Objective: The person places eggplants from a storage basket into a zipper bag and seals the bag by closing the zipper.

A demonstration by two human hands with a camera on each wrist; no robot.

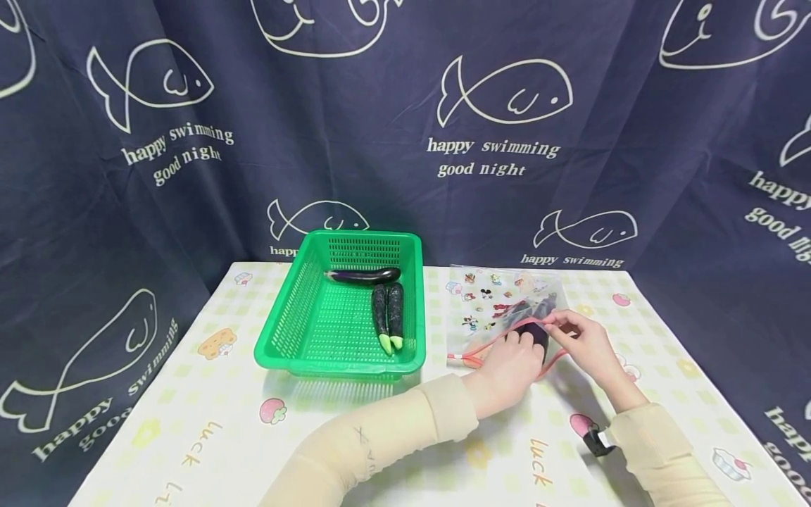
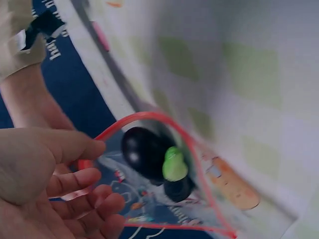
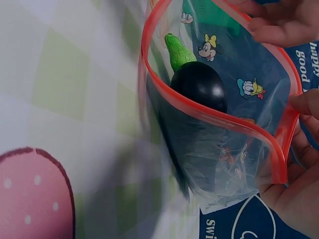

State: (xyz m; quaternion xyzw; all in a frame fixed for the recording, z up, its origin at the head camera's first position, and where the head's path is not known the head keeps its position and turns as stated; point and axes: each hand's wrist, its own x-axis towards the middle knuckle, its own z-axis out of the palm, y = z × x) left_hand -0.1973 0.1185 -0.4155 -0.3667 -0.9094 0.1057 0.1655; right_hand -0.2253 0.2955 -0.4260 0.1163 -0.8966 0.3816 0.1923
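A clear zip bag [image 1: 478,282] with a red-edged mouth and cartoon prints lies on the table's right side. Inside it are a glossy dark eggplant [image 3: 202,87] and a dark vegetable with a green tip [image 2: 175,164]. My right hand [image 1: 586,345] pinches the red rim at one corner of the mouth, holding it spread. Over the near part of the mouth is my left hand [image 1: 514,366], with loosely bent fingers and nothing between them. In the left wrist view its thumb [image 2: 82,148] overlaps the red rim.
A green plastic basket [image 1: 272,338] stands left of the bag. It holds a long dark eggplant [image 1: 367,275] and two slim dark vegetables [image 1: 395,310] with pale green ends. A printed cloth [image 1: 215,415] covers the table; a dark blue fish-patterned curtain [image 1: 380,141] hangs behind.
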